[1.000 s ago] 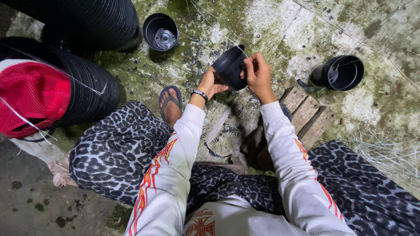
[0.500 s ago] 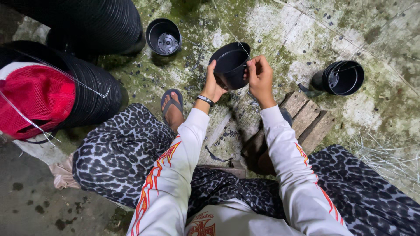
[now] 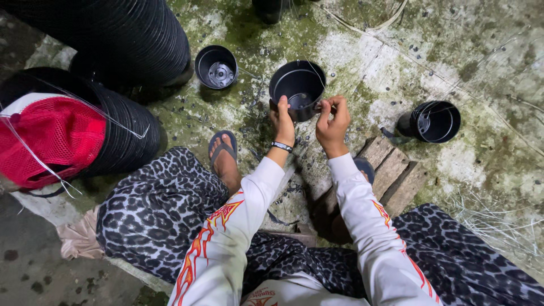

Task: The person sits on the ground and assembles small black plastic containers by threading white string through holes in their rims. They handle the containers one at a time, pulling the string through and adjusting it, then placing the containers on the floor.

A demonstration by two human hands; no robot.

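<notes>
Left hand [image 3: 283, 120] grips the near rim of a black plastic pot [image 3: 297, 89], fingers wrapped on the wall, thumb side up; black wristband just behind it on the wrist. Pot is tilted, mouth facing the camera, drain-holed bottom visible inside. Can't tell if it rests on the ground or is held just above it

Right hand [image 3: 332, 122] sits just right of the pot, thumb and forefinger pinched together at the rim on something thin, looks like a wire [image 3: 315, 67]; a fine line runs up from the pinch across the pot mouth. Too thin to say what it's fixed to

Around the hands:
- second black pot [image 3: 216, 67] beyond and left of the left hand, upright, mouth up, well apart from the held pot
- third black pot [image 3: 433, 121] right of the right hand, lying tilted on its side, mouth toward the hands
- wooden block [image 3: 391, 175] just below the right hand, near the right sleeve
- foot in a blue flip-flop [image 3: 224, 157] below-left of the left hand
- stacks of nested black pots [image 3: 124, 39] far left, red mesh bag [image 3: 48, 140] lying against the nearer stack

Ground [image 3: 487, 51] is mossy stained concrete. Both sleeves white with flame print, legs in leopard print
</notes>
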